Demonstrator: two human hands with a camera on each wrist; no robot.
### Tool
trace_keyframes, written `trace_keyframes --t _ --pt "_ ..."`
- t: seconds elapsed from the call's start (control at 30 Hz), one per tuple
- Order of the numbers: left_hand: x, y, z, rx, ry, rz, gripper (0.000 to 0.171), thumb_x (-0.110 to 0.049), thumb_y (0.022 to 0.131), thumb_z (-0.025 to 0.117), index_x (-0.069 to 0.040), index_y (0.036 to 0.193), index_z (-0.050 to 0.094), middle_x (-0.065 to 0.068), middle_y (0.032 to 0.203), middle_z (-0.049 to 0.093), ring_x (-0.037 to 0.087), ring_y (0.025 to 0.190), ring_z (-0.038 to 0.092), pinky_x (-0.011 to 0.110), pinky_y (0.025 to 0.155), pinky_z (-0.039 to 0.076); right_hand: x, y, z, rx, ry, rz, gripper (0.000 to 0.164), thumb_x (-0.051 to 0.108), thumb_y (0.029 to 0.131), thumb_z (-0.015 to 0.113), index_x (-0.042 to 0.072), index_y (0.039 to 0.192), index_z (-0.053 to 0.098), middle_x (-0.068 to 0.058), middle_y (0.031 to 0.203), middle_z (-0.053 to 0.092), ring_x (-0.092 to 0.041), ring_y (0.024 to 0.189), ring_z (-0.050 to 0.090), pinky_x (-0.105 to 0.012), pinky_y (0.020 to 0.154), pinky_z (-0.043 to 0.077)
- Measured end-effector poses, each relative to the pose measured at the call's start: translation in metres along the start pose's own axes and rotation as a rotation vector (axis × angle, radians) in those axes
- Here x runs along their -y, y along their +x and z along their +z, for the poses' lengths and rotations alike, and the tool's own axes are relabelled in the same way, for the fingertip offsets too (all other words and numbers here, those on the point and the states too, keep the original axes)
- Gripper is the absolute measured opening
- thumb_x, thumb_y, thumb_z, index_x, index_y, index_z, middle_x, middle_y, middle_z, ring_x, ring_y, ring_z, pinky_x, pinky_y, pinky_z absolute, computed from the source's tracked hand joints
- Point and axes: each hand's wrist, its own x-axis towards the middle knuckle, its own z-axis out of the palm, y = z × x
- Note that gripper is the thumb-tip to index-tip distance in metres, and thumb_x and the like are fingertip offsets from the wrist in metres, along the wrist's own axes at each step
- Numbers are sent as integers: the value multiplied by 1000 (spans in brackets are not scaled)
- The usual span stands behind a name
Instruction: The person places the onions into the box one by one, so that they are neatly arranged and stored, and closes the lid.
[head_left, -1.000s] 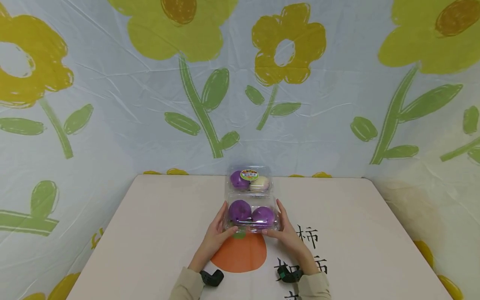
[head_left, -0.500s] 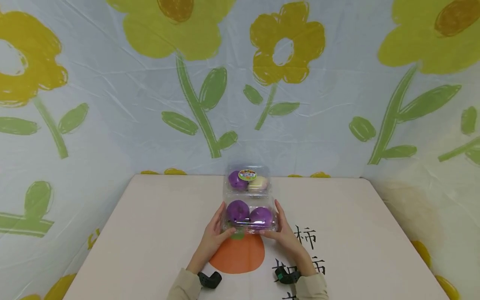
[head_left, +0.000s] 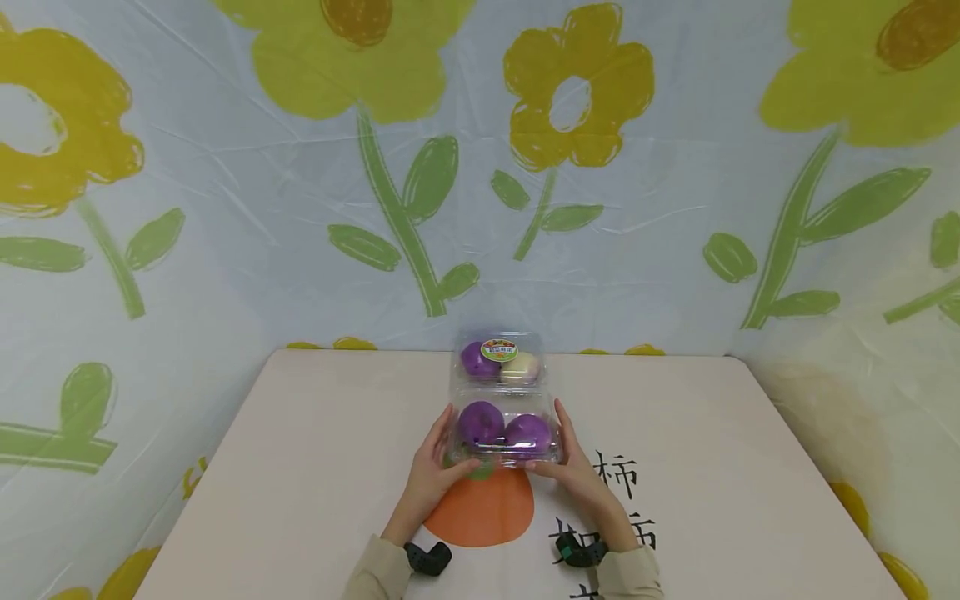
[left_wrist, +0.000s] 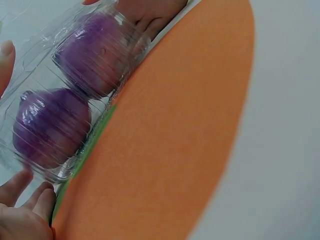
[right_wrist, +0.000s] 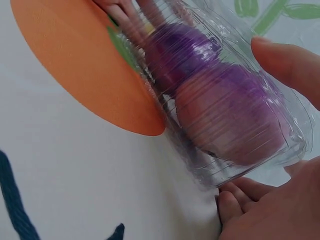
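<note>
A clear plastic box [head_left: 504, 400] with ridged walls shows two sections, one behind the other. Two round purple pieces of produce [head_left: 481, 423] sit in the front section. Behind them are another purple piece [head_left: 477, 360] and a cream one [head_left: 519, 367], under an oval label [head_left: 499, 350]. My left hand [head_left: 429, 479] holds the box's left side, thumb at the front edge, and my right hand [head_left: 576, 477] grips the right side likewise. From the right wrist view, fingers of the right hand [right_wrist: 280, 210] lie low by the box's corner, its thumb higher up.
The pale table [head_left: 720, 467] bears a printed orange fruit [head_left: 483, 512] and black characters [head_left: 617, 475] to its right. A flower-printed cloth [head_left: 645, 275] hangs behind and at both sides. Each wrist wears a black device [head_left: 429, 558].
The whole head view shifts slightly left, then back right. Both hands keep their hold on the box, which stays in place.
</note>
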Motion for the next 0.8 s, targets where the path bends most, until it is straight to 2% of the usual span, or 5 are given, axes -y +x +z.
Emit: trace_keyframes --t 0.1,0.23,0.47,0.8 --pt "8 3 -1 -13 -9 -8 98 -2 78 83 -11 157 25 14 159 31 27 147 27 16 112 25 0 0 0 3 -2 16 114 13 80 78 29 160 -1 -21 164 1 -44 149 -2 -70 113 0" --pt "12 2 -2 -12 -29 7 98 -4 78 84 -11 157 26 15 158 32 29 146 30 16 112 27 0 -2 -1 13 -17 38 114 17 80 78 33 159 -2 -19 164 3 -43 149 0 -72 112 1" --pt "-22 -4 -3 20 -27 -33 98 -1 79 82 2 155 21 25 157 28 34 145 31 17 113 28 1 -4 3 19 -10 60 113 19 80 78 36 159 -2 -17 165 4 -43 149 4 -72 112 2" --pt "-20 -3 0 13 -42 -13 94 4 78 80 5 154 23 28 156 29 39 145 28 18 113 27 1 -6 0 4 -44 72 113 22 80 79 36 158 -2 -17 165 4 -43 150 1 -71 112 2"
